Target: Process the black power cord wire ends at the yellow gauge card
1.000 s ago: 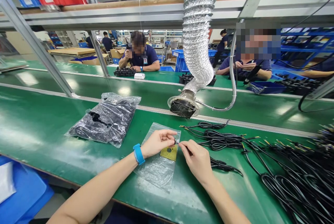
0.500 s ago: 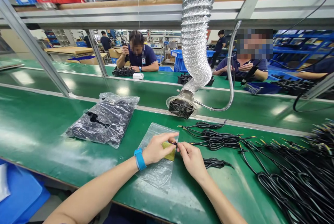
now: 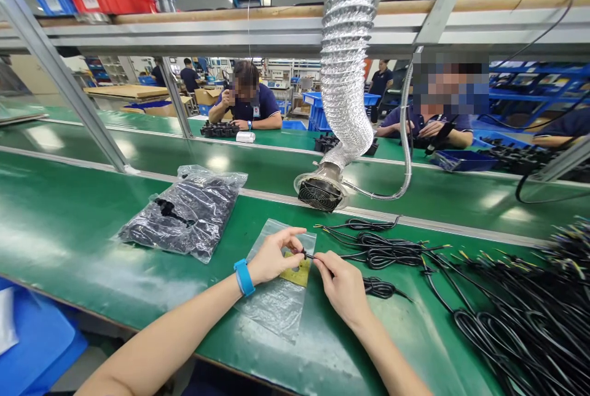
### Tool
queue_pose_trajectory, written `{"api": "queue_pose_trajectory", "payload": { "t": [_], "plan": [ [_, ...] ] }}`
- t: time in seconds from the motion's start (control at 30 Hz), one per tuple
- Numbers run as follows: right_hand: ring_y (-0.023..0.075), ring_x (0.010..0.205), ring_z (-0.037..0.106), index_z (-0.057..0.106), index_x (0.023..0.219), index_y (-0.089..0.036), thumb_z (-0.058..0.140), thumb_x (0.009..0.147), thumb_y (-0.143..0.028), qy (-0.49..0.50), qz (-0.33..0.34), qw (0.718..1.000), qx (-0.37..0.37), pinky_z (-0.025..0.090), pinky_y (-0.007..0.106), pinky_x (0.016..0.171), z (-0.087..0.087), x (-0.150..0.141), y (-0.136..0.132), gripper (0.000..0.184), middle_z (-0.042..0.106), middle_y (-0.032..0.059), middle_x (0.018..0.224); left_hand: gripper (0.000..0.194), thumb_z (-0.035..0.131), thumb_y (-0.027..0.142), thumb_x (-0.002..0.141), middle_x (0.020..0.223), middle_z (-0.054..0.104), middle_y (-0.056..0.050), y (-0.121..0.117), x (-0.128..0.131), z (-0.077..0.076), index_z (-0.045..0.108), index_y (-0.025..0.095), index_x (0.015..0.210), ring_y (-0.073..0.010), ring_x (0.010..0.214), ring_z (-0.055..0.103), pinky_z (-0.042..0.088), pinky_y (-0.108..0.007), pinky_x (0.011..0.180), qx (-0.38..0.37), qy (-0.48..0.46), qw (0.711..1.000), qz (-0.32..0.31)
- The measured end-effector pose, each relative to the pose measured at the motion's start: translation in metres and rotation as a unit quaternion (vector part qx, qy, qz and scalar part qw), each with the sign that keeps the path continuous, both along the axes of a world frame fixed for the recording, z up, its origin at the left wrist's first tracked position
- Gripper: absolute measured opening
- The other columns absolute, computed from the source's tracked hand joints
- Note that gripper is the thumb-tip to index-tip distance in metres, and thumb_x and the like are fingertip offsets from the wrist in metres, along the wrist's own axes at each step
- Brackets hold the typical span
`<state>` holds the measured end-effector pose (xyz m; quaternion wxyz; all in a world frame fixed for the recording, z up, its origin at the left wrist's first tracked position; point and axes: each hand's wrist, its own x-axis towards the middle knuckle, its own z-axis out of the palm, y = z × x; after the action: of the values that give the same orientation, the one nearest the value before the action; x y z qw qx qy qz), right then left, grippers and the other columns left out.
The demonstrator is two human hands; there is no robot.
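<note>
My left hand (image 3: 274,254), with a blue band at the wrist, pinches a small black piece (image 3: 304,253) between thumb and finger. My right hand (image 3: 340,282) is closed on a thin black cable (image 3: 311,256), whose end meets that piece; whether it passes through I cannot tell. Beneath the hands lies a clear plastic bag (image 3: 271,310) with a yellow piece (image 3: 297,271) showing at its upper part. Just beyond my right hand rest coiled black cables (image 3: 385,247) with bare coloured wire ends.
A large clear bag of black parts (image 3: 184,214) lies on the green bench at left. A big pile of black cables (image 3: 516,316) covers the right side. A fan on a silver duct (image 3: 348,58) hangs ahead. Co-workers (image 3: 253,104) sit across the bench.
My hands have moved slightly apart, so a short length of cable now shows between them. My left hand has shifted a little left, still pinching the small black piece.
</note>
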<state>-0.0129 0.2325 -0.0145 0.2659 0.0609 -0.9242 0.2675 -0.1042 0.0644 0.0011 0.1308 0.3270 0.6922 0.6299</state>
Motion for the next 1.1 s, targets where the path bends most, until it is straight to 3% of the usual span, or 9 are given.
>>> {"api": "queue_pose_trajectory", "payload": {
  "t": [0.2,0.77,1.1],
  "plan": [
    [0.0139,0.057,0.056,0.070,0.086,-0.019,0.036,0.100,-0.027,0.016,0.018,0.996,0.083,0.035,0.025,0.056,-0.001,0.003,0.001,0.037,0.060,0.0021,0.063,0.055,0.063,0.015,0.075,0.084,0.066,-0.002,-0.004,0.001,-0.001,0.055,0.016,0.129,-0.0143,0.079,0.061,0.050,-0.031,0.082,-0.039,0.074,0.996,-0.035],
    [0.0143,0.055,0.056,0.063,0.075,-0.020,0.033,0.100,-0.029,-0.022,0.052,0.998,0.018,0.038,0.025,0.055,-0.001,0.002,-0.004,0.040,0.060,0.0016,0.063,0.056,0.059,0.017,0.079,0.090,0.071,-0.002,0.000,0.010,-0.008,0.053,0.019,0.135,-0.0149,0.082,0.064,0.051,-0.029,0.085,-0.065,0.147,0.987,-0.024],
    [0.0144,0.061,0.059,0.069,0.092,-0.019,0.037,0.101,-0.033,0.034,0.013,0.999,0.034,0.041,0.025,0.059,-0.001,-0.002,-0.002,0.036,0.064,0.0036,0.070,0.062,0.057,0.011,0.077,0.108,0.067,-0.005,0.001,0.008,-0.006,0.048,0.022,0.138,-0.0197,0.102,0.062,0.047,-0.039,0.099,-0.018,0.172,0.985,0.024]
  ]
}}
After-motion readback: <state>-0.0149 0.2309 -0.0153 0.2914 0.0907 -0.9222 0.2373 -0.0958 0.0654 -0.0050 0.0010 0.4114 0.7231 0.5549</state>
